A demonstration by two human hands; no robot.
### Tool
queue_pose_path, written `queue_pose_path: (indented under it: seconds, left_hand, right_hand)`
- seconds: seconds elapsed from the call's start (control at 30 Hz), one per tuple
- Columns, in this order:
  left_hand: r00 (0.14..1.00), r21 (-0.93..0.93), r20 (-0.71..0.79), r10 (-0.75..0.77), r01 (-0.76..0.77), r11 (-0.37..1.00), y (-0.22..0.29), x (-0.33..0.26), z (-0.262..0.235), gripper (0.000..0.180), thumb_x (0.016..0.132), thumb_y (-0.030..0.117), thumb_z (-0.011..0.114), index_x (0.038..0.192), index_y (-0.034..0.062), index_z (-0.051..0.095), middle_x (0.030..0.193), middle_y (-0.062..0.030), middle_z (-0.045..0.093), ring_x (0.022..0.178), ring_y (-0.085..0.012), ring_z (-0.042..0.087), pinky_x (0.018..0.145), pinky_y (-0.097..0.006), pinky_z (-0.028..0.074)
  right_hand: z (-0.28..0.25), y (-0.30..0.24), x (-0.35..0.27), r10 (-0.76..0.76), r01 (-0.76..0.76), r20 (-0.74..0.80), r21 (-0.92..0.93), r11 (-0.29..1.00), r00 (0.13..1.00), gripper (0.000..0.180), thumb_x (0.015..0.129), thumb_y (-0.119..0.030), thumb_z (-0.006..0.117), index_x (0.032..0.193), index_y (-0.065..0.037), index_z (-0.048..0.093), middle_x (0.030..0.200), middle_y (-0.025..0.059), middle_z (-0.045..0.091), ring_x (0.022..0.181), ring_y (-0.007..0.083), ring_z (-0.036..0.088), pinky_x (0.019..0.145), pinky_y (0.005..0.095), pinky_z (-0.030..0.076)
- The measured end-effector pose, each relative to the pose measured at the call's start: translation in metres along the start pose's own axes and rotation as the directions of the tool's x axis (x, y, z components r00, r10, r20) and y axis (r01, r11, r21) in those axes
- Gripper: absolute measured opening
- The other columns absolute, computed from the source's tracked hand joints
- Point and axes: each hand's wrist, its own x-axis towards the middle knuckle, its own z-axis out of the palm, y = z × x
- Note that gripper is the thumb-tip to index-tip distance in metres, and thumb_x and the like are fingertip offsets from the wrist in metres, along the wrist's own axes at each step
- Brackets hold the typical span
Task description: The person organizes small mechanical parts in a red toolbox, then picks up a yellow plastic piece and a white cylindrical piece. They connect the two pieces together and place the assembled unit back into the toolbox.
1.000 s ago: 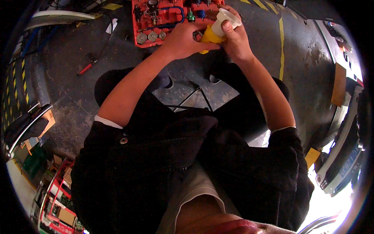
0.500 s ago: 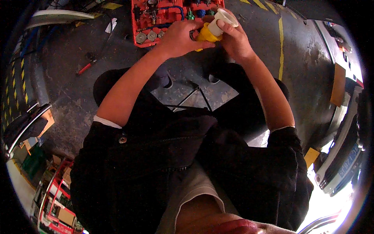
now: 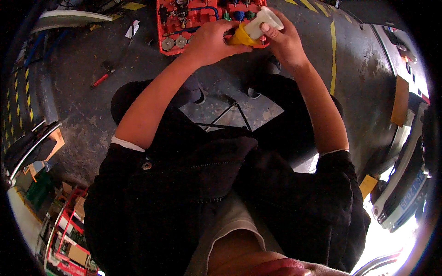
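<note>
Both hands are raised in front of me, over the near edge of a red case (image 3: 165,49). In my left hand (image 3: 208,45) is a yellow plastic fitting (image 3: 241,37), with fingers and thumb closed round it. My right hand (image 3: 289,45) grips a white plastic cup-like piece (image 3: 256,29) with a flared round rim, its thumb lying along the side. The white piece is tilted, and its lower end meets the yellow fitting. Whether the two are joined cannot be made out.
The red case lies open on the dark floor with a gauge, round metal discs (image 3: 168,43) and green and blue fittings (image 3: 239,15). A red-handled tool (image 3: 100,79) and white paper (image 3: 132,29) lie left. At right stands a car bumper (image 3: 399,193); at lower left, a red rack (image 3: 57,230).
My right hand has shifted slightly right and turned. The yellow fitting has tilted, and more of its smooth side shows. The white piece stays against it.
</note>
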Motion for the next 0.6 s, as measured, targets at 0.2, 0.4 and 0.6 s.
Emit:
queue_pose_path:
  seconds: [0.2,0.4,0.6]
  left_hand:
    - [1.0,0.003,-0.02,-0.022,0.022,1.0,0.005,-0.003,-0.004,0.072,0.072,0.052,0.086,0.118,0.0007,0.068,0.107,-0.0184,0.072,0.1,-0.0343,0.07,0.088,-0.043,0.054]
    - [0.997,0.055,-0.02,-0.068,0.069,0.996,0.0,0.0,-0.005,0.072,0.073,0.055,0.085,0.118,0.002,0.068,0.108,-0.0176,0.072,0.1,-0.0341,0.071,0.087,-0.042,0.055]
    - [0.933,-0.153,-0.236,-0.271,0.24,0.959,-0.04,0.004,-0.007,0.067,0.075,0.058,0.082,0.109,0.0019,0.072,0.091,-0.0158,0.074,0.086,-0.0311,0.074,0.081,-0.041,0.057]
  right_hand:
    - [0.009,-0.02,0.002,0.055,-0.051,-0.053,0.067,0.996,0.997,0.068,0.091,-0.027,0.077,0.144,-0.001,0.042,0.129,0.0116,0.059,0.12,0.0269,0.059,0.1,0.0397,0.049]
    - [0.012,-0.019,-0.002,0.103,-0.09,-0.108,0.116,0.989,0.989,0.064,0.093,-0.027,0.075,0.143,-0.001,0.044,0.129,0.0118,0.059,0.119,0.0266,0.059,0.101,0.0402,0.049]
    - [0.004,-0.015,0.001,-0.011,0.027,0.06,-0.273,0.962,0.998,0.064,0.089,-0.027,0.079,0.141,-0.004,0.05,0.127,0.0079,0.063,0.12,0.0198,0.059,0.103,0.0348,0.046]
